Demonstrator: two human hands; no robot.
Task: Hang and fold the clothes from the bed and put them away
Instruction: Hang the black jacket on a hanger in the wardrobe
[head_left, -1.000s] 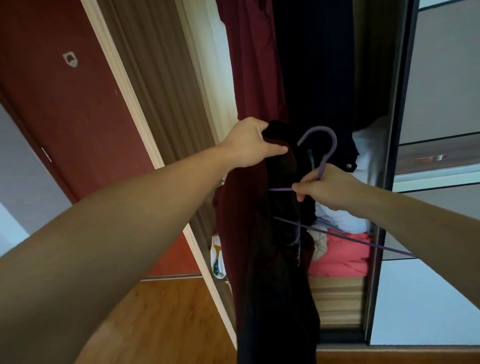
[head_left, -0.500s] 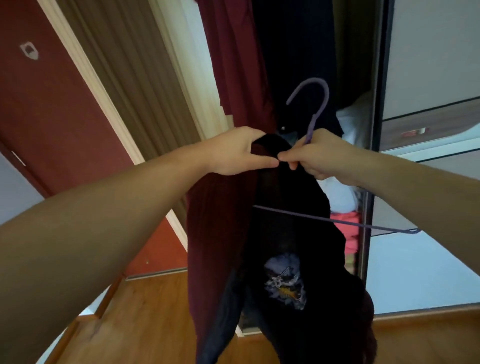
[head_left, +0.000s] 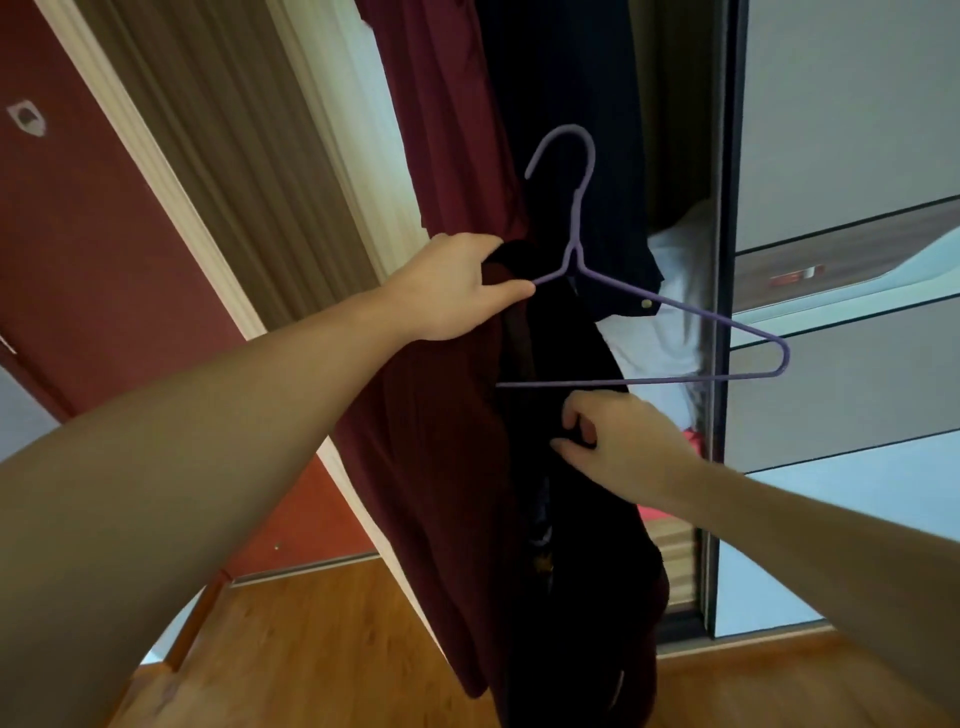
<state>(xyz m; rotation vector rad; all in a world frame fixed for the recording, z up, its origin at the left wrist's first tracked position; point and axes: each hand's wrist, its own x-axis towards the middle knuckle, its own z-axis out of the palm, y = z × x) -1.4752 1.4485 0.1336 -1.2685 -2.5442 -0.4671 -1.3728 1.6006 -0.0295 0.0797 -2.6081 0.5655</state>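
Up high, left hand (head_left: 457, 291) gripping purple hanger (head_left: 675, 312), right hand (head_left: 618, 441) pinching black shirt (head_left: 571, 519)

A home bedroom: an open wardrobe (head_left: 680, 156) with hanging clothes (head_left: 447, 130), a sliding door (head_left: 841, 130) right, wooden floor (head_left: 311, 665) below.

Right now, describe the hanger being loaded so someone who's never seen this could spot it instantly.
Look at the open wardrobe in the middle, where dark red and navy clothes hang. In front of them, the left hand holds up a black garment with a thin purple wire hanger partly in it. It is the only hanger in view, its hook free and one bare shoulder jutting right.
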